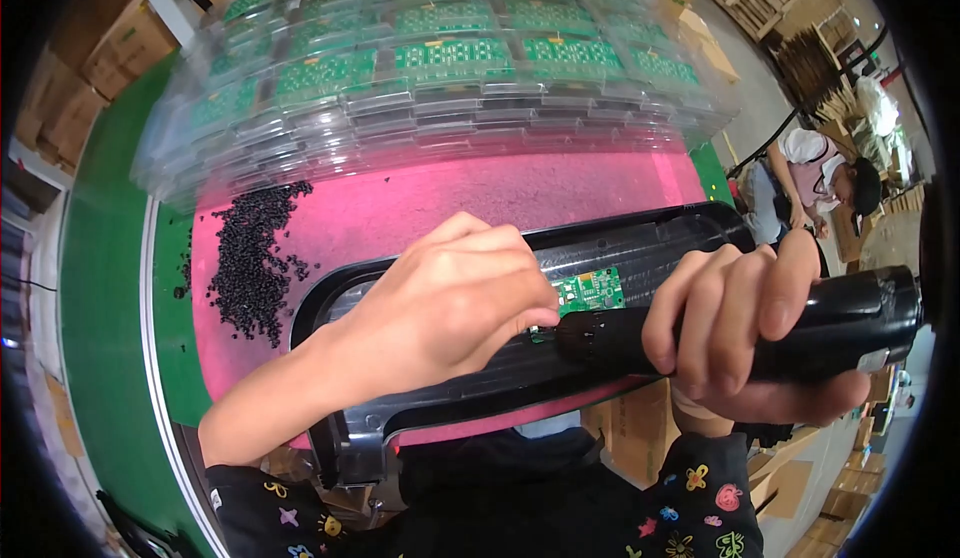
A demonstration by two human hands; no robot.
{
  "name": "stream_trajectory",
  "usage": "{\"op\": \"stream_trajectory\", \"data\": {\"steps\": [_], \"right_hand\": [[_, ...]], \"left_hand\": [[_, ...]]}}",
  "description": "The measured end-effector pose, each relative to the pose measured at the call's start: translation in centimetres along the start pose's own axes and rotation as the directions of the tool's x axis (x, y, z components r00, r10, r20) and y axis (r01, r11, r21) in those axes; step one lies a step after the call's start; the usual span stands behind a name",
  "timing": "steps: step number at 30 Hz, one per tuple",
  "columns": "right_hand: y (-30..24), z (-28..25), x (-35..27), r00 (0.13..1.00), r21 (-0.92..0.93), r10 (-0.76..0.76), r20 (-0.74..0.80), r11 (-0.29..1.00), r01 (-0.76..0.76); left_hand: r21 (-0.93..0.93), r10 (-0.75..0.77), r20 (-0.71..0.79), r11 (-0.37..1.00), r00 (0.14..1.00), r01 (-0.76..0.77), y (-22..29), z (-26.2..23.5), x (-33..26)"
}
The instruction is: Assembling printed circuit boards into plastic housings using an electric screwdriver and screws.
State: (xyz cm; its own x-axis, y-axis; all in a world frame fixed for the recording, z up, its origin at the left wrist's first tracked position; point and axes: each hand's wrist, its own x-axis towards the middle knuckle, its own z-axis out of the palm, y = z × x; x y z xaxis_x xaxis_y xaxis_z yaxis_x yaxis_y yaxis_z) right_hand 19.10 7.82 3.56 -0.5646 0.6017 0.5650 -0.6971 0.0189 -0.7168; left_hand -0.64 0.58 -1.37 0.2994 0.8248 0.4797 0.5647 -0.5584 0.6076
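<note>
My right hand (735,323) is wrapped round a black electric screwdriver (835,328), held almost level with its nose pointing left. Close to that nose, my left hand (465,298) has its fingers curled and pinched together; what they hold, if anything, is hidden. Beneath both hands lies a long black plastic housing (420,413) with a raised rim. A small green circuit board (603,288) sits inside it, partly covered by the left fingers and the screwdriver. The screwdriver's tip is hard to make out against the black plastic.
A heap of small black screws (250,258) lies on the pink mat (430,193) at the left. Behind the housing stand stacked clear trays (430,108) holding green circuit boards. Another person (820,178) sits at the far right. Cardboard boxes (125,48) stand beyond the green table.
</note>
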Motion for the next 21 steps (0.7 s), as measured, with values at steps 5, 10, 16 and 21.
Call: {"op": "stream_trajectory", "data": {"steps": [5,10,16,21], "right_hand": [[-0.1,-0.4,-0.5,0.997,-0.039,-0.059,0.041,0.997,0.061],[-0.2,-0.2,-0.4,0.997,-0.049,-0.047,0.063,0.998,0.050],[0.9,-0.6,-1.2,0.993,-0.137,0.094,0.076,0.987,-0.083],[1.2,-1.1,-1.6,0.991,-0.205,0.126,0.041,0.972,-0.115]], "left_hand": [[0.018,0.014,0.031,1.000,0.999,-0.014,-0.1,0.7,0.0],[0.087,0.021,0.054,0.996,0.998,-0.026,0.3,0.2,-0.2],[0.115,-0.105,-0.173,0.985,0.979,0.127,-0.4,0.2,0.1],[0.116,-0.145,-0.140,0.980,0.979,0.162,0.2,0.4,0.2]]}}
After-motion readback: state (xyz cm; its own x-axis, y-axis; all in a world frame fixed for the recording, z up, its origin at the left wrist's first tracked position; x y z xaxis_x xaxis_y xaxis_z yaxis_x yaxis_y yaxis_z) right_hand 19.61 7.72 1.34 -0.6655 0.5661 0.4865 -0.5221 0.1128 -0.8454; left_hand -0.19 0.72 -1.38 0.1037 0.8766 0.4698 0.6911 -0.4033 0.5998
